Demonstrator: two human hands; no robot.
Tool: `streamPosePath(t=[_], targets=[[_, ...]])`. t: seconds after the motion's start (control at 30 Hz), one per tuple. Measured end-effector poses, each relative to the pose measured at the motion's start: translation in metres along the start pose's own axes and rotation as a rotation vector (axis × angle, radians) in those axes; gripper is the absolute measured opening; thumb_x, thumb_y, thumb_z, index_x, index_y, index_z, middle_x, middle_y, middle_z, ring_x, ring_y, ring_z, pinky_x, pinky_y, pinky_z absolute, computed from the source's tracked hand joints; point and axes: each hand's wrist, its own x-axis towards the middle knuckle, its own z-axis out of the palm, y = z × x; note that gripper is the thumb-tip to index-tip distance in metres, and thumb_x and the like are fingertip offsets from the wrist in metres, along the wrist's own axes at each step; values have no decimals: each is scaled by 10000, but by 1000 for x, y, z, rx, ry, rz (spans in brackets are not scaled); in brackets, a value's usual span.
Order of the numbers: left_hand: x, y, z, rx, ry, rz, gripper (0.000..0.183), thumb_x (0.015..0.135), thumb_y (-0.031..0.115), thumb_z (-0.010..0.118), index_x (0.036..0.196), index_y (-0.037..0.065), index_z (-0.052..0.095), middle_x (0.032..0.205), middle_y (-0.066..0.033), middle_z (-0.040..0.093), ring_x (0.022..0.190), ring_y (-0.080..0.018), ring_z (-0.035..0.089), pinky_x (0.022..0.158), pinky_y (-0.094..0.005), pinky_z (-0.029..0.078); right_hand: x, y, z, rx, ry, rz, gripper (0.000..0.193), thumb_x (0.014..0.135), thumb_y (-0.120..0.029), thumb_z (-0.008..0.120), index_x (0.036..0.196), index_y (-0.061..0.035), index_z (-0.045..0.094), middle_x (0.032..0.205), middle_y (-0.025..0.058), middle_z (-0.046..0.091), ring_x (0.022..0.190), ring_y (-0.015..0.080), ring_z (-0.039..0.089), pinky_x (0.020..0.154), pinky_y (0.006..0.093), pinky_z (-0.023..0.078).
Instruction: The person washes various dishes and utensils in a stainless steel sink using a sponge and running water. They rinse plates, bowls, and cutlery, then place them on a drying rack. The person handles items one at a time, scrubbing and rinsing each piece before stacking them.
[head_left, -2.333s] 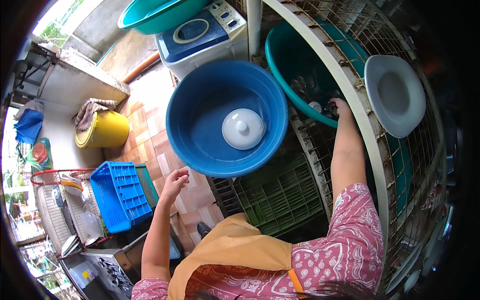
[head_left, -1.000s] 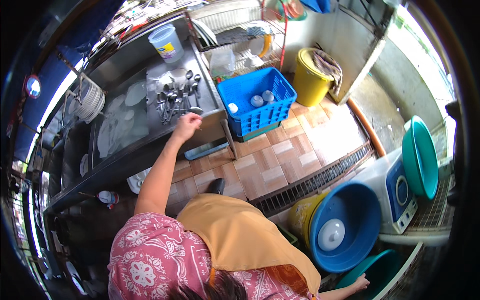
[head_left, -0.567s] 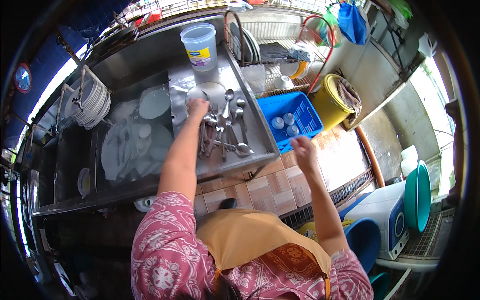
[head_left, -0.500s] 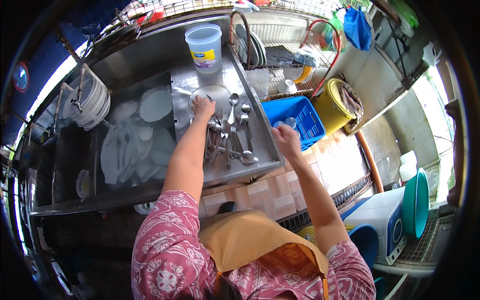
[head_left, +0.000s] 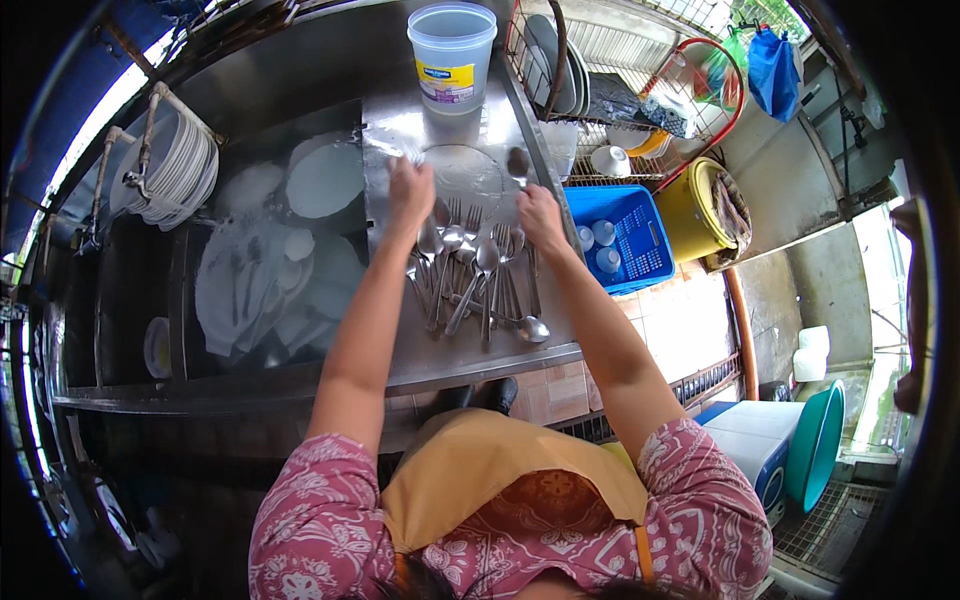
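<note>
My left hand (head_left: 410,195) is closed around a metal utensil, a fork (head_left: 416,156) by its blurred tip, raised over the steel counter. My right hand (head_left: 541,216) is closed on the handle of a spoon (head_left: 518,165), whose bowl points away from me. Between and below my hands lies a loose pile of spoons and forks (head_left: 470,250). One spoon (head_left: 533,329) is at the pile's near right end. A flat round shape (head_left: 462,175) lies on the counter beyond the pile.
A clear plastic bucket (head_left: 452,60) stands at the counter's far end. Left, a sink (head_left: 300,360) holds plates and utensils in cloudy water, beside racked white plates (head_left: 180,180). Right are a blue crate (head_left: 650,240) with white cups, a yellow bin (head_left: 690,215) and a dish rack (head_left: 625,125).
My right hand has moved from the blue crate to the spoon on the counter and closed on it. My left hand has lifted with a utensil. The view has shifted.
</note>
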Motion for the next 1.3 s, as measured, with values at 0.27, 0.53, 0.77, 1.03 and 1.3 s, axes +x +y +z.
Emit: streamPosePath(t=[0.27,0.53,0.77,1.03,1.3], targets=[[-133,-27,-32,179,-260,-491,434,798,214,509,1093,-105,508,1094,-339,496,1103,-433,440,961,-438,356,-125,2,-17,-59,-125,150,620,762,-369,649,1103,99,429,1056,245,485,1007,376,452,911,437,367],[-122,-19,5,-742,-451,-898,145,791,128,467,704,32,532,754,-95,565,679,-218,563,637,-326,459,-106,-74,17,-27,-235,212,1175,371,-451,859,1219,106,267,1157,269,404,1095,400,423,936,430,398],[-120,9,0,-881,-630,-830,113,818,88,457,733,55,524,734,-59,545,678,-173,544,641,-287,439,-88,-65,18,105,-304,304,1065,324,-306,888,1133,89,319,1111,253,490,1031,345,529,877,354,462],[-95,10,-45,-771,-819,-566,386,753,46,433,1105,-3,584,1003,-89,619,861,-175,586,759,-297,449,-68,-50,11,500,-404,534,180,552,-107,673,597,44,585,585,100,564,555,210,587,511,319,461],[-102,-48,3,129,-490,-138,471,700,337,723,976,-16,581,895,-140,612,788,-232,600,703,-308,487,-59,-84,-41,648,-608,490,151,620,-137,594,586,10,588,555,82,549,480,171,509,457,300,387]])
